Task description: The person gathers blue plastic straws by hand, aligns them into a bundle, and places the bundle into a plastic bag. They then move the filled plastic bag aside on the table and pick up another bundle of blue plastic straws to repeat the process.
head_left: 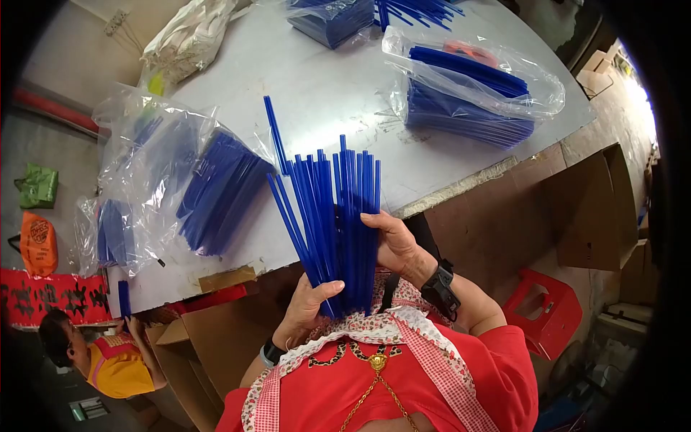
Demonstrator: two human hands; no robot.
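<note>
A loose bundle of blue plastic tubes [324, 216] stands up in front of my chest, fanned out, its upper ends uneven. My left hand [306, 306] is closed round the lower left part, thumb across the front. On the other side, my right hand [396, 246] grips the bundle's right edge higher up, with its thumb in front; its other fingers are hidden behind the tubes. A couple of separate tubes [275, 133] lie on the table just beyond the bundle's upper left.
On the white table [317, 86] lie clear bags of blue tubes: one at left [227, 191], one at right [468, 108], one at the far edge [331, 20]. Cardboard boxes [586, 209] and a red stool [543, 313] stand right. Another person [119, 360] handles tubes at lower left.
</note>
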